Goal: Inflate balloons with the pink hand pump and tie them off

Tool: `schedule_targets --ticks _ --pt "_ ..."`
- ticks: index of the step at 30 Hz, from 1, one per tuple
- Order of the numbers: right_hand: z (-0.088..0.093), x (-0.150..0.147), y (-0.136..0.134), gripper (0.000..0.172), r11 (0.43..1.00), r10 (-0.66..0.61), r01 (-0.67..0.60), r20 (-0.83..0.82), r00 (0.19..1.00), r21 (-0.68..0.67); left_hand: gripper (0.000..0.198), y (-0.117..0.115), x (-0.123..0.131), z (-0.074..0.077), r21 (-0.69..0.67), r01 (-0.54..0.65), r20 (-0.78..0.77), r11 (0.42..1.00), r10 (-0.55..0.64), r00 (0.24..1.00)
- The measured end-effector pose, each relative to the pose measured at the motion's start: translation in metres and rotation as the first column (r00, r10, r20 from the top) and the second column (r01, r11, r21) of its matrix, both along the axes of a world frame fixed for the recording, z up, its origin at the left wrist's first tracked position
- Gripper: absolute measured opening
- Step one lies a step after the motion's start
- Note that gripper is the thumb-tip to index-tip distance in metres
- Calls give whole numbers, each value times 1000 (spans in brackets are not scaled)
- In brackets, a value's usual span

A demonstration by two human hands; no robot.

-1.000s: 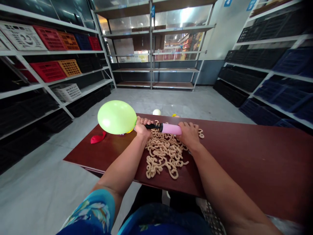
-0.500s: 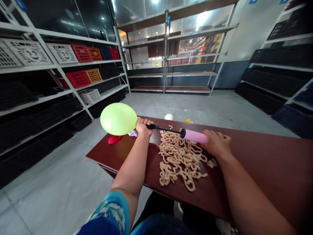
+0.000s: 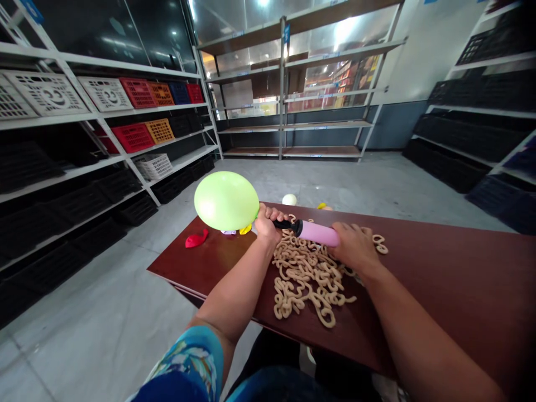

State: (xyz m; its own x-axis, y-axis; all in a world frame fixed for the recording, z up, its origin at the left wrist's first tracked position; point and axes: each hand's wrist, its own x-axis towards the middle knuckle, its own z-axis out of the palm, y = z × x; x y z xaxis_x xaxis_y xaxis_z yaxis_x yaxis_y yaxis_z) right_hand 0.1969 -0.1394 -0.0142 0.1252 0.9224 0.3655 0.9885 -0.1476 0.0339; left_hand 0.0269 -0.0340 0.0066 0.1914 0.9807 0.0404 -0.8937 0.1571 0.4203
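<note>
My left hand (image 3: 268,223) is closed around the black handle (image 3: 287,224) of a balloon pump, where the neck of a light green balloon (image 3: 226,201) meets it. The balloon is round and filled out, left of my hand. The pump's pink barrel (image 3: 318,233) runs to my right hand (image 3: 355,245), whose fingers wrap its far end. Little of the black rod shows between handle and barrel. Below the pump, a heap of tan, curly, rope-like strands (image 3: 310,273) lies on the table, partly covered by my right hand.
On the dark red table (image 3: 452,279), a limp red balloon (image 3: 196,239) and a yellow one (image 3: 245,229) lie at left. A pale round balloon (image 3: 289,199) shows past the far edge. Shelves with crates (image 3: 138,92) stand left; metal racks (image 3: 322,126) stand behind.
My left hand and the green balloon have moved right, and my right hand slightly left. The black rod has slid into the pink barrel. The yellow balloon at left has come into view.
</note>
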Motion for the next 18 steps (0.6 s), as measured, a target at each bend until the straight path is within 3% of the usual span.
schedule_targets --ticks 5,10,14,18 --pt "-1 18 1 29 998 -51 51 -19 999 27 41 13 -20 8 -6 -96 4 995 96 995" --pt "-6 39 -1 30 991 -131 131 -44 990 0 39 29 -40 4 14 -148 13 989 148 989" --pt "-7 36 -3 30 989 -150 149 -47 988 -24 40 27 -33 -1 5 -138 -3 990 138 990" --pt "-5 22 -2 35 997 -73 70 -50 996 -45 42 13 -14 -6 -13 -53 -7 998 53 999"
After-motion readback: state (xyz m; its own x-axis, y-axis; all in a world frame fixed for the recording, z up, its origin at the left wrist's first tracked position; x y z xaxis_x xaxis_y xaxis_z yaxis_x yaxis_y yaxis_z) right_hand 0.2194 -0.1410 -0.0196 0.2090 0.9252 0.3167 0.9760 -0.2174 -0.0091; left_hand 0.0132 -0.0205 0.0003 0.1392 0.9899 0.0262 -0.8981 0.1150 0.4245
